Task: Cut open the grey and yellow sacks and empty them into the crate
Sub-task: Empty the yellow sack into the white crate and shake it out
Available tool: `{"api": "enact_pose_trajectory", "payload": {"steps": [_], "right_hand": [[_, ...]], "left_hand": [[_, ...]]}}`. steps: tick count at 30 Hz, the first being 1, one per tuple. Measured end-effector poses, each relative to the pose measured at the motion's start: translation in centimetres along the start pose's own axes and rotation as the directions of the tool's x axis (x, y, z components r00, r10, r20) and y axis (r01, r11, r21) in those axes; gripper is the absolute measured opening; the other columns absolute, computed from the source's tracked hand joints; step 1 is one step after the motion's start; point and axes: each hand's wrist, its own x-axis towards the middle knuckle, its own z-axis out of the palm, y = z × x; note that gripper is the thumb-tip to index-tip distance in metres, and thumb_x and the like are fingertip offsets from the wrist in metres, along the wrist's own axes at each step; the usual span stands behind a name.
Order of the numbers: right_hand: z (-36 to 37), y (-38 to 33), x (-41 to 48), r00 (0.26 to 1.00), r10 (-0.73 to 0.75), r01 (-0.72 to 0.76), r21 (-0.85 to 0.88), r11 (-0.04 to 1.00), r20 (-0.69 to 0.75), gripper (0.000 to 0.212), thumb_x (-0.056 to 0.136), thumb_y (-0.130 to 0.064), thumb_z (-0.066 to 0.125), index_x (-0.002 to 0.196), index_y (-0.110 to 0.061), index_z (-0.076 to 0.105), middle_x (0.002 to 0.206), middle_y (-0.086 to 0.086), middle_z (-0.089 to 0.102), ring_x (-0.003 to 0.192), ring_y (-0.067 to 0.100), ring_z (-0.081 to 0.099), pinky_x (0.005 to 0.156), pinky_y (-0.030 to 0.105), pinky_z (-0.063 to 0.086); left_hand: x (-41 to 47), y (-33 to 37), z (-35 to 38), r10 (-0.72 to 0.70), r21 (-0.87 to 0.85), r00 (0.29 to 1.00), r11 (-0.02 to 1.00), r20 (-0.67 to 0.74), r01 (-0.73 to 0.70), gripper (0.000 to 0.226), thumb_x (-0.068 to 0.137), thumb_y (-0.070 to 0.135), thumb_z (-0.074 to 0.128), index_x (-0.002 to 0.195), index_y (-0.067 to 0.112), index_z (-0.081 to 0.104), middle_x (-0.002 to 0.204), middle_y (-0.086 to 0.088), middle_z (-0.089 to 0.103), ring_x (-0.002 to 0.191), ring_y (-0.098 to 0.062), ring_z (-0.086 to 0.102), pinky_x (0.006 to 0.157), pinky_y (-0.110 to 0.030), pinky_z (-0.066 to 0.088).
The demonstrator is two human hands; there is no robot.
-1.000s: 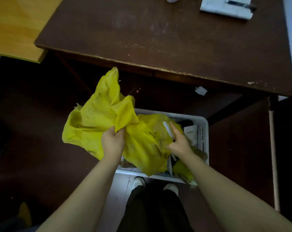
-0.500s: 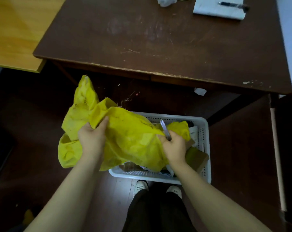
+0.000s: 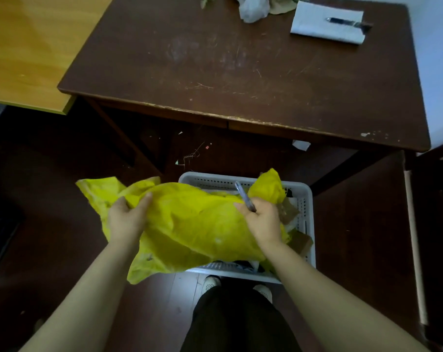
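The yellow sack (image 3: 190, 224) hangs crumpled over the white crate (image 3: 305, 199) on the floor, its left end reaching past the crate's side. The left hand (image 3: 125, 219) pinches the sack's left part, thumb on top and fingers tucked underneath. The right hand (image 3: 262, 221) curls round a slim knife (image 3: 244, 196) (tip tilted away from the person) and rests against the sack's right part. The crate stands in front of a brown table (image 3: 240, 72).

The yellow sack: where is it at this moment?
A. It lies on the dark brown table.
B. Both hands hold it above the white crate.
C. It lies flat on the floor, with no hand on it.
B: the left hand and the right hand, which also holds a slim tool, grip the yellow sack over the white crate.
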Motion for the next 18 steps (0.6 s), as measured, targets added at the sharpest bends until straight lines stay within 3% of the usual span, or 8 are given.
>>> {"api": "enact_pose_trajectory", "payload": {"steps": [3,5,9,11,12,14,16,18], "right_hand": [[-0.2,0.8,0.2,0.988,0.138,-0.135,-0.059,0.989,0.065,0.054,0.088,-0.031,0.066,0.051,-0.019,0.028,0.050,-0.001,0.027,0.048,0.016,0.026,0.055,0.033,0.022],[0.4,0.1,0.2,0.988,0.136,-0.132,-0.056,0.990,0.068,0.054,0.088,-0.031,0.066,0.049,-0.020,0.030,0.047,-0.002,0.028,0.045,0.016,0.027,0.054,0.031,0.022],[1.5,-0.1,-0.2,0.992,0.070,-0.067,-0.029,0.997,0.107,0.054,0.090,-0.031,0.063,0.049,-0.020,0.030,0.046,-0.001,0.028,0.044,0.017,0.027,0.050,0.030,0.018],[1.4,0.6,0.2,0.975,0.177,-0.169,-0.069,0.983,0.133,0.053,0.090,-0.030,0.063,0.049,-0.019,0.031,0.047,0.001,0.029,0.044,0.017,0.027,0.050,0.030,0.018],[1.4,0.5,0.3,0.971,0.206,-0.198,-0.074,0.977,0.122,0.053,0.090,-0.029,0.063,0.048,-0.019,0.031,0.047,0.000,0.029,0.043,0.017,0.027,0.049,0.030,0.019],[1.7,0.2,0.6,0.978,0.186,-0.186,-0.012,0.983,0.092,0.054,0.089,-0.028,0.064,0.049,-0.019,0.030,0.046,-0.001,0.027,0.044,0.017,0.027,0.052,0.030,0.021],[1.8,0.8,0.8,0.978,0.195,-0.200,0.061,0.978,0.079,0.053,0.090,-0.025,0.064,0.050,-0.019,0.029,0.048,0.000,0.026,0.045,0.017,0.026,0.054,0.031,0.022],[1.6,1.4,1.1,0.954,0.292,-0.298,0.081,0.951,0.073,0.051,0.090,-0.024,0.063,0.051,-0.017,0.031,0.048,0.002,0.028,0.046,0.018,0.027,0.053,0.029,0.021]], "left_hand": [[-0.1,0.5,-0.5,-0.086,-0.023,0.996,0.996,0.001,0.086,0.033,0.083,0.035,0.071,0.088,0.006,0.055,0.085,-0.007,0.054,0.094,-0.031,0.056,0.076,-0.041,0.045],[-0.2,0.8,-0.7,-0.048,-0.025,0.999,0.999,-0.019,0.047,0.040,0.085,0.037,0.068,0.095,-0.001,0.057,0.087,-0.014,0.055,0.096,-0.034,0.056,0.079,-0.042,0.045],[-1.2,2.0,-1.0,-0.024,-0.188,0.994,0.982,-0.109,0.003,0.068,0.084,0.043,0.067,0.135,0.004,0.046,0.126,-0.011,0.053,0.117,-0.026,0.050,0.097,-0.038,0.040],[-1.6,2.7,-1.0,0.020,-0.153,0.997,0.988,-0.072,-0.031,0.049,0.088,0.038,0.063,0.121,0.002,0.055,0.110,-0.012,0.057,0.102,-0.026,0.054,0.090,-0.035,0.040],[-1.7,3.1,-1.2,0.048,-0.138,0.996,0.989,-0.072,-0.058,0.031,0.091,0.034,0.061,0.100,0.005,0.060,0.091,-0.010,0.056,0.085,-0.022,0.053,0.083,-0.034,0.039],[-1.6,4.2,-1.4,0.107,-0.179,0.991,0.976,-0.085,-0.121,0.030,0.093,0.032,0.057,0.069,0.016,0.050,0.066,-0.002,0.045,0.062,-0.014,0.043,0.067,-0.031,0.039],[-2.3,5.0,-1.3,0.139,-0.255,0.989,0.956,-0.051,-0.148,0.032,0.092,0.031,0.059,0.064,0.020,0.051,0.060,0.001,0.047,0.056,-0.011,0.043,0.054,-0.025,0.041],[-3.3,5.6,-0.7,0.173,-0.308,0.985,0.937,0.002,-0.164,0.029,0.091,0.028,0.061,0.065,0.018,0.054,0.062,-0.002,0.051,0.057,-0.013,0.044,0.051,-0.023,0.040]]}}
